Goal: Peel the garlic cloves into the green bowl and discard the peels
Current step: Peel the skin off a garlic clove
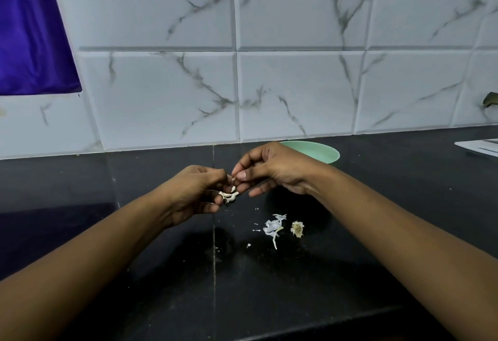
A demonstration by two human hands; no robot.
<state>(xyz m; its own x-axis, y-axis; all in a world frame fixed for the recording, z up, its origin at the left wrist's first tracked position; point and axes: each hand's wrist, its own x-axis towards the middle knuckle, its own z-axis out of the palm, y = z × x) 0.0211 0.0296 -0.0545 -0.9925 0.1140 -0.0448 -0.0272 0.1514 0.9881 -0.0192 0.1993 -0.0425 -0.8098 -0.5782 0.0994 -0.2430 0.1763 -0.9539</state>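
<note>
Gripping garlic cloves [229, 195] in the curled left hand [198, 192], centre frame; pinching at the uppermost with fingers [244, 175] of the right hand [272, 171]. Just behind that hand, upper right of centre: green bowl [328, 152].

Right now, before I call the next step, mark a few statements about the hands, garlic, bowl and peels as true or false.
1. The left hand holds garlic cloves. True.
2. The green bowl sits on the near side of the hands, closest to the person. False: it stands behind the right hand, near the tiled wall.
3. Loose peels lie on the black counter. True.
4. The right hand lies flat on the counter. False: it is raised, and its fingers pinch at the garlic cloves in the left hand.
</note>
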